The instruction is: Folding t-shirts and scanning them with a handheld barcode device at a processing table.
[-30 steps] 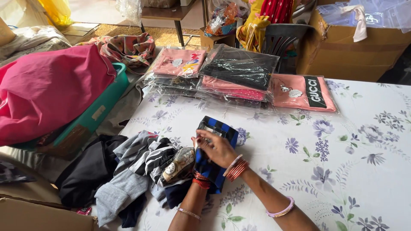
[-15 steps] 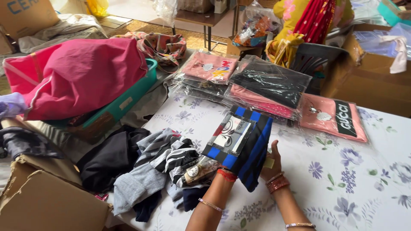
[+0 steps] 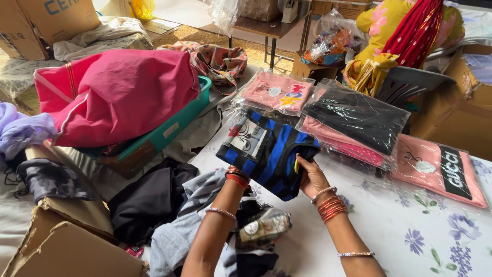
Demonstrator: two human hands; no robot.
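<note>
Both my hands hold up a folded blue and black striped shirt (image 3: pixel 271 154) with a pale printed patch, lifted above the floral tablecloth (image 3: pixel 425 241). My left hand (image 3: pixel 237 172) is mostly hidden under the shirt's left side; only its bangled wrist shows. My right hand (image 3: pixel 310 177) grips the shirt's right edge. Just beyond the shirt lie bagged garments: a pink one (image 3: pixel 277 92), a black one (image 3: pixel 359 118) on a stack, and a pink one with a black band (image 3: pixel 441 169).
A heap of loose dark and grey clothes (image 3: pixel 169 215) lies by my left arm. A pink bag (image 3: pixel 118 95) fills a teal crate (image 3: pixel 174 128). Cardboard boxes (image 3: pixel 72 246) stand at the lower left, a grey chair (image 3: pixel 410 84) with draped cloth at the far side.
The striped shirt has gone from lying on the table under my hands to being lifted and carried toward the bagged stack. The view has shifted left and forward.
</note>
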